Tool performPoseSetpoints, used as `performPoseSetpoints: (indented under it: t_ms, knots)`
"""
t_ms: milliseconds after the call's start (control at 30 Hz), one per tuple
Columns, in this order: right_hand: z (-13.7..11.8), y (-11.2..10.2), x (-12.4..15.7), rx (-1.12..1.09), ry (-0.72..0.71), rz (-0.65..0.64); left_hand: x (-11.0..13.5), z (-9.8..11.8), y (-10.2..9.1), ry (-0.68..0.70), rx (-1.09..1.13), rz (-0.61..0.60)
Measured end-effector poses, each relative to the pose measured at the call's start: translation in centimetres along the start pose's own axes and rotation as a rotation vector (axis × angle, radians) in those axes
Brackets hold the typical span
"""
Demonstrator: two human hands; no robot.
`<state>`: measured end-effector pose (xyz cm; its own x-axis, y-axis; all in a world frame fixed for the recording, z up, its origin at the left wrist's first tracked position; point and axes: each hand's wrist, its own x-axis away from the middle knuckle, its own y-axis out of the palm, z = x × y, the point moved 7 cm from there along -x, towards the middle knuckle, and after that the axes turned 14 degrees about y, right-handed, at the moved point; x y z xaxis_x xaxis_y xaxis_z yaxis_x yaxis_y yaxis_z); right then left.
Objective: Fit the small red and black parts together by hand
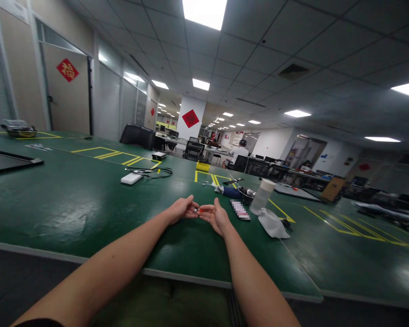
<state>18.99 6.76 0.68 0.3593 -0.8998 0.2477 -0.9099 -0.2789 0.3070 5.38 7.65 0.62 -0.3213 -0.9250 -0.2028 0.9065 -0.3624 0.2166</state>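
Note:
My left hand (183,210) and my right hand (217,217) are held palms up above the green table (119,218), fingertips close together. The thumbs stand apart from the fingers, and both hands are open. A tiny white and dark piece (195,210) rests at the left fingertips. By the fingertips of the right hand lies a tiny orange piece (200,210). Both pieces are too small to name. To the right of my right hand are a phone-like slab (240,210), blurred out, and a crumpled white bag (273,223).
A translucent cylinder (263,195) stands beside a metal bowl (247,194) and a dark blue roll (231,192). Farther left lie a white power bank-like block (132,178) and black cable (162,171). A yellow box (203,166) sits at the far edge. A person (240,151) sits in the background.

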Motion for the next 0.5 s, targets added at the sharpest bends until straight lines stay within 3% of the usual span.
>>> performPoseSetpoints:
  t_ms: [500]
  knots:
    - [-0.1, -0.31, -0.39, 0.169, -0.08, 0.041, -0.16, -0.2, -0.03, -0.002, -0.027, -0.021]
